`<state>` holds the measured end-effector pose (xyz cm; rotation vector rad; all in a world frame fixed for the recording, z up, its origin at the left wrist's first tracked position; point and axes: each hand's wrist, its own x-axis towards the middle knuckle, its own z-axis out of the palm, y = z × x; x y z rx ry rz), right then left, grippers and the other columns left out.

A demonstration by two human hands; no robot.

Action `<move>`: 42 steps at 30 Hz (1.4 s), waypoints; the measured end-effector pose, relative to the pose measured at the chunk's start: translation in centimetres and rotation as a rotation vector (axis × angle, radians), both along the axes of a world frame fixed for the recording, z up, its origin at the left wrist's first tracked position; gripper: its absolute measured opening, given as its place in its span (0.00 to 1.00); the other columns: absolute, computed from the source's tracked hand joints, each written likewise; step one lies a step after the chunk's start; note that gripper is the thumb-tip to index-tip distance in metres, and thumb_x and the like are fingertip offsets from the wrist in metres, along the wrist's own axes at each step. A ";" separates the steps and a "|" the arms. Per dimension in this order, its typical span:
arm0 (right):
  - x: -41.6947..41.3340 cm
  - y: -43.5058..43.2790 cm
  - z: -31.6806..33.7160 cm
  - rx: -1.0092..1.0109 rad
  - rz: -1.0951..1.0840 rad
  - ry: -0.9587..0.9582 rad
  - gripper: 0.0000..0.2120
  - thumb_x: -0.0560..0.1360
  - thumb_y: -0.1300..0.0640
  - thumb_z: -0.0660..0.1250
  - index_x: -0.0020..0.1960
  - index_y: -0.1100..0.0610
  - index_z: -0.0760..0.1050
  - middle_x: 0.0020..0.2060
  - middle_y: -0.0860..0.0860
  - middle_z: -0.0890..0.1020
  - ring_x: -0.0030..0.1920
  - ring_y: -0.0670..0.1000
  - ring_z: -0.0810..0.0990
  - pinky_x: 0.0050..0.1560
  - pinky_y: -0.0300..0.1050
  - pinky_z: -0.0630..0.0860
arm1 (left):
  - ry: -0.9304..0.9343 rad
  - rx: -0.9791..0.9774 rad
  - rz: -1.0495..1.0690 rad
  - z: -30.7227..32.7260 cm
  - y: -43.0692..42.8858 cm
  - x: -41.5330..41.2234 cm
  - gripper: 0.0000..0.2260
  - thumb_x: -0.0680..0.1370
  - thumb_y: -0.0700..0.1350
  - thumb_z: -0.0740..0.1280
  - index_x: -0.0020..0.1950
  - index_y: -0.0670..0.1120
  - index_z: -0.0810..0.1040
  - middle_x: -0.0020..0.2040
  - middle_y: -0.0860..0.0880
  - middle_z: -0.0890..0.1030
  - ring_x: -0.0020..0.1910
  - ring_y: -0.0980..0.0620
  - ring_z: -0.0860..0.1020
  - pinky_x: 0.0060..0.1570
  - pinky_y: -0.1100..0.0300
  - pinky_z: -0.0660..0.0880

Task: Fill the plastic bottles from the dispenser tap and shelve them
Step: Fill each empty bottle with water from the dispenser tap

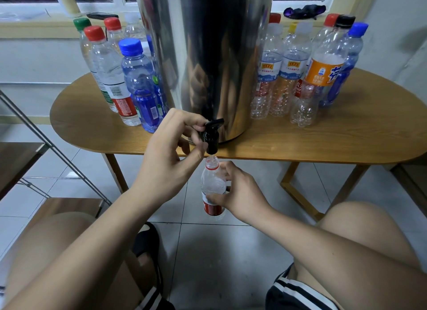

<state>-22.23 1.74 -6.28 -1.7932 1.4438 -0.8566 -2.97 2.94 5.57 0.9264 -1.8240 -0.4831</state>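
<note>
Now: left hand (pixel 166 152) grip pinches black tap (pixel 211 136); right hand (pixel 240 194) grip holds red-labelled bottle (pixel 211 182), writing unreadable.

The oval wooden tabletop (pixel 346 134) carried a steel dispenser (pixel 208 55) at its middle. Capped bottles (pixel 108 78) stood at the dispenser's 9 o'clock, more bottles (pixel 298 78) at its 3 o'clock.

One dispenser (pixel 208 55) with one black tap (pixel 211 136) sits on one table (pixel 323 143). At least five capped bottles (pixel 108 74) stand at ten o'clock, seven at two o'clock, one uncapped bottle (pixel 213 185) at six.
</note>
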 end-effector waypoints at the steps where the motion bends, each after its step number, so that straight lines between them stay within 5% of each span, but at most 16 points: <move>1: 0.0 0.0 0.0 0.001 0.000 -0.003 0.31 0.68 0.47 0.82 0.67 0.41 0.73 0.59 0.40 0.82 0.62 0.41 0.80 0.62 0.50 0.82 | 0.001 -0.001 -0.001 0.0 0.0 0.0 0.15 0.79 0.33 0.71 0.64 0.45 0.77 0.49 0.46 0.77 0.51 0.43 0.81 0.45 0.40 0.78; 42: -0.1 0.1 0.7 0.013 0.011 0.022 0.33 0.69 0.48 0.83 0.69 0.44 0.72 0.60 0.41 0.82 0.60 0.42 0.80 0.61 0.43 0.81 | -0.005 -0.009 -0.004 0.1 0.1 0.0 0.16 0.79 0.32 0.71 0.64 0.45 0.77 0.49 0.45 0.78 0.50 0.43 0.81 0.44 0.44 0.78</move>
